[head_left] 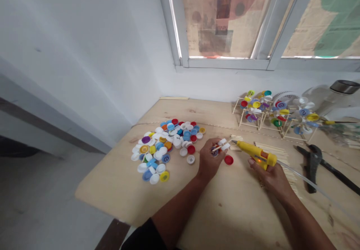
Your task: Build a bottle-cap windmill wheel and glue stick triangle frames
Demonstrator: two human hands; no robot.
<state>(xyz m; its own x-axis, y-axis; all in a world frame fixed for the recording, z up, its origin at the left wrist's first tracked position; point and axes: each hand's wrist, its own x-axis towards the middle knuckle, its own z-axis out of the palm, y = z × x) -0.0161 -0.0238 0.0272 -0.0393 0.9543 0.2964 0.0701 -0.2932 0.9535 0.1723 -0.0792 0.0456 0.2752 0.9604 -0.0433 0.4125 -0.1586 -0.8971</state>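
Note:
My left hand (209, 159) is closed around a small piece made of bottle caps (222, 145) on thin wooden sticks, held just above the wooden table (230, 205). My right hand (270, 175) grips a yellow glue gun (254, 153), its nozzle pointing left and almost touching the cap piece. A loose red cap (228, 160) lies on the table between the two hands. To the left of my left hand spreads a heap of coloured bottle caps (165, 146).
Finished cap-and-stick wheels on stick frames (270, 113) stand at the back right, near a glass jar (332, 96). Black pliers (312, 163) and a row of wooden sticks (274, 154) lie at the right. A white wall runs along the left, a window behind.

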